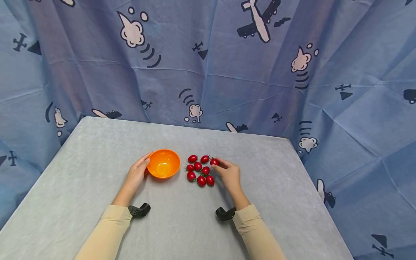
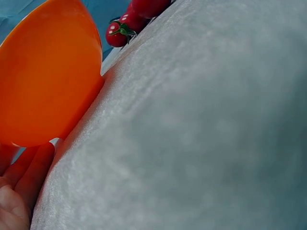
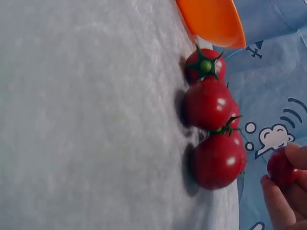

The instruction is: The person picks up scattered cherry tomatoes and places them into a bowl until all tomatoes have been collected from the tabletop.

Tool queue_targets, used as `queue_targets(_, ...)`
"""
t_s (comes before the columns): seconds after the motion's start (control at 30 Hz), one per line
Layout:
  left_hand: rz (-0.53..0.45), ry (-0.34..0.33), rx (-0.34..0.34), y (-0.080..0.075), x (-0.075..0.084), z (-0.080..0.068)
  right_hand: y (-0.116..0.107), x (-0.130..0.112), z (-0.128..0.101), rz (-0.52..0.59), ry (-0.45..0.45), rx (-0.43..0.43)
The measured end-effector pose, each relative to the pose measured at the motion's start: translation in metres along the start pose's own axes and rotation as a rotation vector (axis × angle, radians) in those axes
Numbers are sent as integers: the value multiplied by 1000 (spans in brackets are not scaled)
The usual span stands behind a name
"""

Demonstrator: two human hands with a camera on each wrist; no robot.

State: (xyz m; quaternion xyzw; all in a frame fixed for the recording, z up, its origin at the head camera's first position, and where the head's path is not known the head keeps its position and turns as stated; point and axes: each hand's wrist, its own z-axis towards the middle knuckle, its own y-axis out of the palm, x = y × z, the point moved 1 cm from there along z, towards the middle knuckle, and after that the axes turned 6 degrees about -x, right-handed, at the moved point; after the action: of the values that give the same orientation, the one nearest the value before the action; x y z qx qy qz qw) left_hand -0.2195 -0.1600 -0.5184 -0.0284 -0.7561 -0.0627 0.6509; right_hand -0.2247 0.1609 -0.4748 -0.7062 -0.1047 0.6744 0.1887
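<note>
An orange bowl (image 1: 163,164) stands on the table, its inside showing nothing in it. My left hand (image 1: 137,174) holds the bowl by its left side, the thumb near the rim; in the left wrist view some fingers (image 2: 36,167) lie low against the bowl's wall. Between thumb and fingers my right hand (image 1: 230,176) pinches a red cherry tomato (image 1: 214,161). In the right wrist view that tomato (image 3: 282,167) appears raised above the table. Several other cherry tomatoes (image 1: 198,166) with green stems lie in a loose group between the bowl and my right hand.
A pale cloth covers the table (image 1: 182,224). Behind it and along the right hangs a blue curtain (image 1: 169,79) printed with planes and clouds. Each wrist carries a black camera mount, one left (image 1: 139,210) and one right (image 1: 225,214).
</note>
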Motion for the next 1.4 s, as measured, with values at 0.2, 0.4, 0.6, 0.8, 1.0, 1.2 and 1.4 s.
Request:
queue_targets(0.2,10,9,8,0,0,-1,6,-7,-3,47,-21,-32)
queue_targets(0.4,20,10,9,0,1,-1,11,-15,-5,64,-11,-63)
queue_targets(0.6,18,10,8,0,1,1,18,-20,-4,39,6,-62)
queue_targets(0.8,12,13,8,-1,0,1,27,-28,-7,37,-43,-91)
queue_targets(1.0,17,16,16,-1,0,2,39,-33,-7,27,-68,-127)
queue_targets(1.2,22,28,26,-2,1,1,49,-39,-8,18,-91,-144)
queue_targets(1.4,17,22,28,-3,2,-1,58,-44,-9,29,-62,-168)
